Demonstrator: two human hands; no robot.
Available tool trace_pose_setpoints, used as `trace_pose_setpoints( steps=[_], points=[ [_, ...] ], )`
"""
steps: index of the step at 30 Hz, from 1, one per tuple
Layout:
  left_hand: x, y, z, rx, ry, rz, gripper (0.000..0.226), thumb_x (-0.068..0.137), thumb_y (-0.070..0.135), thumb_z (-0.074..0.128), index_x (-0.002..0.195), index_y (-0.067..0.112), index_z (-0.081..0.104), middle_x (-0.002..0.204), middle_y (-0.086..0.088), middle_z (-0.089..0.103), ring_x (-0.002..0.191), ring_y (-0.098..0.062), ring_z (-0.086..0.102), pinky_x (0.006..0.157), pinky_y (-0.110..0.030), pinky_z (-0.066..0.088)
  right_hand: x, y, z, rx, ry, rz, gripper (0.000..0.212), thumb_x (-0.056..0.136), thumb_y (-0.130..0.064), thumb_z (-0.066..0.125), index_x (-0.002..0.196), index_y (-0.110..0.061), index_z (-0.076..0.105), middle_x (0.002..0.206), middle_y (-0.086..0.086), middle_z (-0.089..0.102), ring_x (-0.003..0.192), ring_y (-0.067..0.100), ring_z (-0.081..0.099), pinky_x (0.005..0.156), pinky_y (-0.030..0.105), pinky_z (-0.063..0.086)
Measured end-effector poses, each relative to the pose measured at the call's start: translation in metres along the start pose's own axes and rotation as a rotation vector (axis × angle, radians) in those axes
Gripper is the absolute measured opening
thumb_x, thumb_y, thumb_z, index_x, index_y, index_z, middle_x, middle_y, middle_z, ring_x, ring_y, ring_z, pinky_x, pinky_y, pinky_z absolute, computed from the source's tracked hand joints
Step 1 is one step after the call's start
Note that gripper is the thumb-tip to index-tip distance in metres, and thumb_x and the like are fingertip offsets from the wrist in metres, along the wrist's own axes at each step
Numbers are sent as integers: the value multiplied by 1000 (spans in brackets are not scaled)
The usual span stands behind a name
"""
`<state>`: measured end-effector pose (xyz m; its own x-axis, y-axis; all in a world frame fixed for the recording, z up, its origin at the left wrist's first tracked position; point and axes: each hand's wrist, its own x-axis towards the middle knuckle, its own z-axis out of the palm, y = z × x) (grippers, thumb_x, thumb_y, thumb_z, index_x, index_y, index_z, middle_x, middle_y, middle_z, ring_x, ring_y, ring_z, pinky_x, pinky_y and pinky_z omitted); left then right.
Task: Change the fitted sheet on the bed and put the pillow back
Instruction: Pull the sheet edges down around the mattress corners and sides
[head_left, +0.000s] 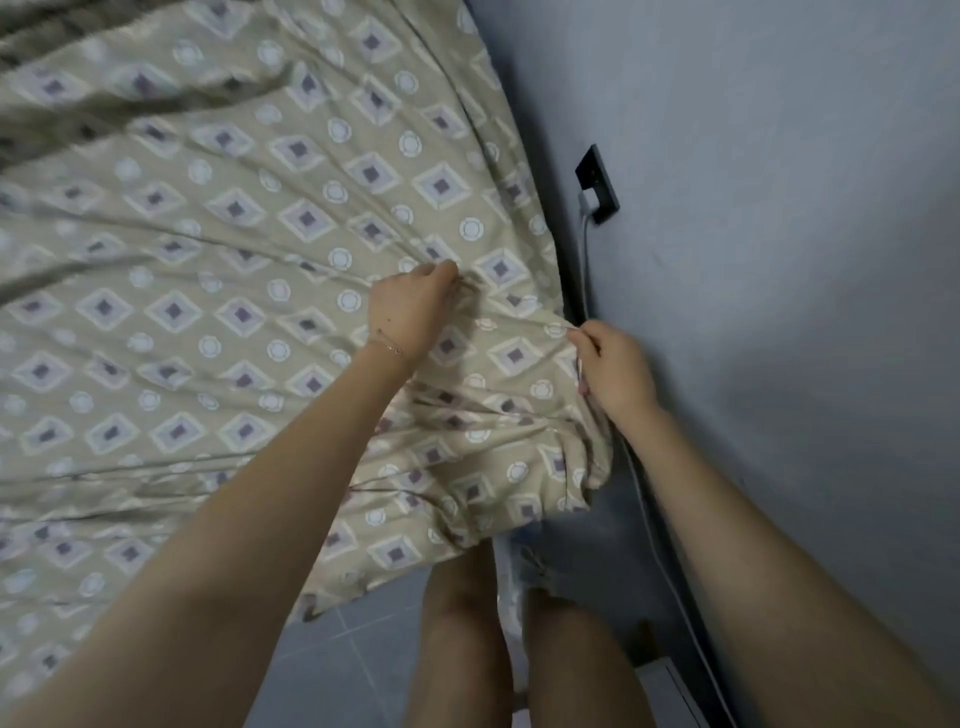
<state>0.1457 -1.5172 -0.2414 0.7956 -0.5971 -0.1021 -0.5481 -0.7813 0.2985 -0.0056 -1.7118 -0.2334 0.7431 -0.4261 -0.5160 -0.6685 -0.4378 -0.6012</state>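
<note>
A beige fitted sheet (218, 291) with purple diamonds and white circles covers the bed and is creased toward its near right corner. My left hand (413, 309) pinches a fold of the sheet on top of the bed near that corner. My right hand (613, 366) grips the sheet's edge at the corner, next to the wall. The corner fabric hangs bunched over the mattress edge above my legs. No pillow is in view.
A grey wall (779, 260) runs close along the bed's right side, with a dark socket (598, 184) and a grey cable (644, 499) hanging down from it. Grey tiled floor (343, 654) lies below. My bare legs stand at the bed's corner.
</note>
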Motion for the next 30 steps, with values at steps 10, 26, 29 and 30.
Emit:
trace_pose_setpoints(
  steps=[10, 26, 29, 30],
  points=[
    [114, 1, -39, -348, 145, -194, 18, 100, 16, 40, 94, 4, 51, 75, -10, 57, 66, -27, 50, 59, -38, 38, 115, -65, -27, 183, 165, 14, 27, 100, -16, 46, 82, -1, 59, 77, 10, 63, 71, 22, 58, 68, 37, 48],
    [158, -66, -37, -168, 350, -536, 45, 98, 40, 46, 135, 16, 53, 115, -16, 55, 104, -33, 51, 89, -40, 40, 188, -134, -1, 257, 98, 43, 44, 91, -57, 54, 105, -15, 53, 102, 1, 60, 88, 16, 58, 78, 30, 47],
    [175, -99, -45, -91, 107, -659, 56, 93, 51, 53, 140, 21, 44, 126, -13, 53, 115, -34, 50, 93, -44, 40, 218, -151, 7, 157, 13, -43, 45, 90, -60, 52, 91, -17, 62, 101, 1, 59, 93, 15, 56, 83, 30, 46],
    [178, -106, -46, -57, 74, -644, 50, 93, 50, 54, 133, 20, 49, 122, -12, 56, 109, -35, 53, 87, -44, 43, 227, -158, 10, 152, -45, -45, 44, 90, -60, 53, 88, -18, 62, 96, -1, 61, 89, 14, 57, 80, 30, 47]
  ],
)
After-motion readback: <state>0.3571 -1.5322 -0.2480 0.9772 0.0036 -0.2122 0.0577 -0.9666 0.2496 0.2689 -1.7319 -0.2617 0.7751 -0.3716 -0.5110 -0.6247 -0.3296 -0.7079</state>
